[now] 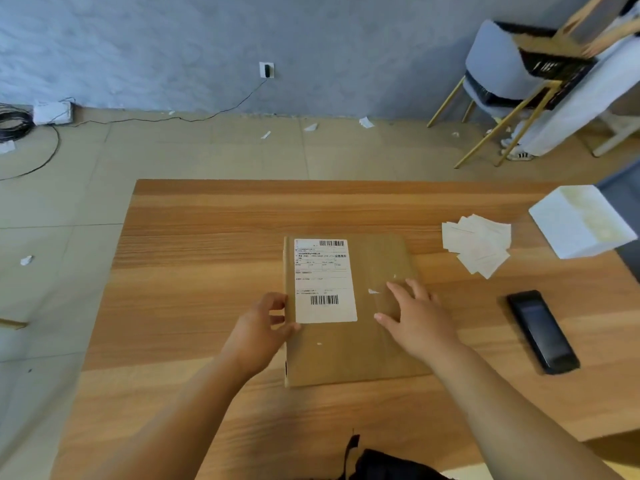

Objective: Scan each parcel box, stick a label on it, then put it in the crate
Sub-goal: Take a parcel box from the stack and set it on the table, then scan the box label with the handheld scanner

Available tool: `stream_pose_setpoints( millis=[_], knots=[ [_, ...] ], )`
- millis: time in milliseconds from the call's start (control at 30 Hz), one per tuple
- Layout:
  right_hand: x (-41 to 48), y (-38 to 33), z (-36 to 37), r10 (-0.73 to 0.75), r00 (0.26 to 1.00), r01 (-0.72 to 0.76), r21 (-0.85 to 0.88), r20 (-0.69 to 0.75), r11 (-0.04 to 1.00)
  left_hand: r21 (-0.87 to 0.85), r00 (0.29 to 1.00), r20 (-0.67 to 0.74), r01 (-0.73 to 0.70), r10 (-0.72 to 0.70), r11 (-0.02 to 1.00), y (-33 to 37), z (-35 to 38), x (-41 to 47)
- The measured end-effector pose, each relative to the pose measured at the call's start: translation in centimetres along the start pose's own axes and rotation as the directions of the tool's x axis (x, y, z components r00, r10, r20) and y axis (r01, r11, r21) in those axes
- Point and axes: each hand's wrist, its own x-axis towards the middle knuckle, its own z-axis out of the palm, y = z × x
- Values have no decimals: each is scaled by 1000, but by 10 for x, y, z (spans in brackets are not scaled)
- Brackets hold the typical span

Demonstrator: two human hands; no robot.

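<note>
A flat brown parcel box (349,348) lies in the middle of the wooden table (194,258). A white shipping label (323,271) with barcodes is stuck on its left half. My left hand (258,332) grips the box's left edge, fingers curled at the side and thumb on top near the label's lower corner. My right hand (417,317) rests flat on the right part of the box top, fingers spread. A black handheld scanner (542,330) lies on the table to the right. No crate is clearly in view.
Loose white labels (479,244) are piled at the back right beside a white box (581,221). A black strap (377,462) lies at the near edge. Beyond the table are a chair (498,64) and a standing person (585,95). Cables and paper scraps lie on the floor.
</note>
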Motion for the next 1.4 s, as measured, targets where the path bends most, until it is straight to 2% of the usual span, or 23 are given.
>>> stream_pose_setpoints(
  millis=[67,167,300,367,500,600,733,833,933,1100,1267,1400],
  knots=[
    [-2,15,-5,-10,1000,10,1,18,1000,46,1000,-16,6,-5,999,4,14,-1],
    [-1,32,-15,-79,995,79,9,54,997,191,993,-116,19,4,981,11,26,-3],
    [4,56,-35,-131,991,136,166,-36,977,397,955,-240,-69,176,915,29,37,-9],
    [5,73,-44,-153,987,160,250,-49,955,433,947,-226,-112,228,894,42,46,-11],
    [5,120,-48,-177,984,175,294,-19,940,469,953,-107,-202,283,860,68,85,-7],
    [5,164,-42,-113,993,102,303,20,948,519,942,-56,-257,332,815,86,125,1],
    [10,225,-29,83,997,-82,190,1,978,600,931,14,-298,364,742,103,176,14],
    [15,265,-16,237,970,-234,53,-58,971,687,938,70,-291,339,665,106,203,21],
    [24,293,-5,335,941,-334,39,-43,942,757,945,61,-253,321,602,106,214,25],
    [37,316,4,379,923,-383,100,62,918,757,943,17,-229,332,611,104,218,25],
    [46,315,5,386,922,-381,136,-13,915,758,942,6,-224,337,613,107,221,21],
    [50,302,-1,441,897,-432,224,12,873,716,946,-4,-222,323,662,108,219,22]
  ],
)
